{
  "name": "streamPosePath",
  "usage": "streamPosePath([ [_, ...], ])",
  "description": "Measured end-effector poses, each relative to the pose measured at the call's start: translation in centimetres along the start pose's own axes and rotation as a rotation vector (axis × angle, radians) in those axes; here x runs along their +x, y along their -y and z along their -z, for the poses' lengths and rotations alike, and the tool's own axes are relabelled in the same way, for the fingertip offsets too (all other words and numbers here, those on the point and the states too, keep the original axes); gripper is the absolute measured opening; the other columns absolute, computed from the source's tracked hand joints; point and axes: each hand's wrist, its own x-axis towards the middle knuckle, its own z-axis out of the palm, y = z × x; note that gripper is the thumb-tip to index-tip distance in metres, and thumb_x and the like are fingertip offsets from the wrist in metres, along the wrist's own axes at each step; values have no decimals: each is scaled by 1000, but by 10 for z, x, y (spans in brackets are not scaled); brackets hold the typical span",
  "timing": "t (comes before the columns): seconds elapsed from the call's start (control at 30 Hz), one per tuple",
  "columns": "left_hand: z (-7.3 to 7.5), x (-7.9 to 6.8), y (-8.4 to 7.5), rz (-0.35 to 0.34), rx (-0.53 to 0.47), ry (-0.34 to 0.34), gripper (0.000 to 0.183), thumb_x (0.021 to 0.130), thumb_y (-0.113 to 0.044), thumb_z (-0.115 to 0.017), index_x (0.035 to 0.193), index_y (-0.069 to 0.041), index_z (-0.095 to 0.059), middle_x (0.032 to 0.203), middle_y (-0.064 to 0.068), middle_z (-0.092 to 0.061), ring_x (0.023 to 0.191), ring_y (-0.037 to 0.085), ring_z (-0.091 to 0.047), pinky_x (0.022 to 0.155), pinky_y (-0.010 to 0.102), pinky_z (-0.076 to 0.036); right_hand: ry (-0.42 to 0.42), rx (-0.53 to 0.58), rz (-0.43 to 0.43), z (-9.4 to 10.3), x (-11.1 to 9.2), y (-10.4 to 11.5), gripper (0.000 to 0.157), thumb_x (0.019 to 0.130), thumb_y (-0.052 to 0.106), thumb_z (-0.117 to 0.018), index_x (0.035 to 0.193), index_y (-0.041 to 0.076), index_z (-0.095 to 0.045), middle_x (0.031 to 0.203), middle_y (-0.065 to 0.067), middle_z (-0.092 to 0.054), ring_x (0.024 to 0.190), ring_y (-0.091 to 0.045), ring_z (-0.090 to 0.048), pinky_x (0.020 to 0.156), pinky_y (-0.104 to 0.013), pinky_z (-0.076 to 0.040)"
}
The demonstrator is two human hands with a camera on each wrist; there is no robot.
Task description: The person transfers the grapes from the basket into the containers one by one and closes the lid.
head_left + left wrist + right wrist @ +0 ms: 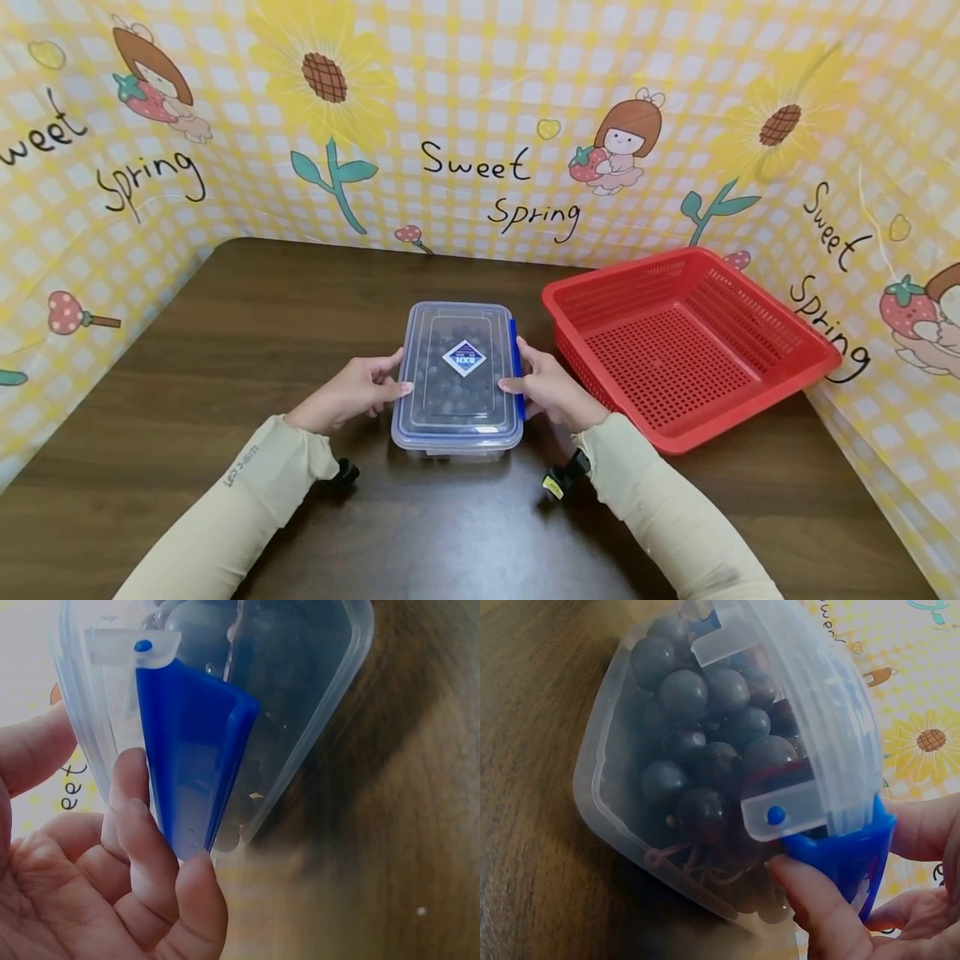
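Note:
A clear plastic food container with a lid stands on the table, a diamond-shaped label on top. Dark round grapes with stems show through its wall in the right wrist view. My left hand holds the left side, thumb on the lid's edge, curled fingers against a blue clip that hangs beside the wall. Across from it, my right hand has its thumb on the lid and its fingers at the other blue clip, pinching that edge.
To the right of the container stands a red perforated plastic basket, close to my right forearm. The dark wooden table meets a yellow checked cloth backdrop at the back and sides.

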Motion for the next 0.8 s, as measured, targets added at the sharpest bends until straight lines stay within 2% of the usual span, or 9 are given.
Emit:
streamPosePath([
  [0.23, 3, 1, -5, -9, 42, 5, 69, 91, -13, -65, 147, 4, -27, 75, 7, -57, 63, 19, -46, 56, 30, -42, -26, -16, 2, 0, -1, 0, 87, 89, 5, -64, 156, 21, -10, 139, -21, -46, 103, -36, -63, 71, -49, -55],
  [0.47, 5, 4, -9, 14, 112, -66, 69, 84, -17, -74, 141, 5, -42, 85, 11, -57, 77, 24, -49, 62, 33, -43, -41, -29, 11, -1, -1, -1, 88, 88, 5, -65, 156, 22, -11, 134, -19, -50, 101, -34, -64, 70, -47, -56],
  [0.67, 2, 3, -10, 66, 103, -111, 64, 83, -18, -75, 135, 5, -46, 100, 17, -51, 82, 26, -49, 63, 33, -46, -22, -26, 17, 0, 0, -1, 86, 89, 4, -63, 156, 18, -10, 136, -23, -48, 99, -36, -64, 69, -49, -56],
  [0.8, 0, 1, -6, 109, 52, -102, 70, 84, -22, -73, 140, 3, -38, 111, 22, -50, 86, 28, -52, 65, 36, -50, -17, -17, 11, -2, -1, -2, 86, 90, 4, -63, 156, 19, -10, 140, -21, -45, 103, -37, -63, 70, -50, -55],
])
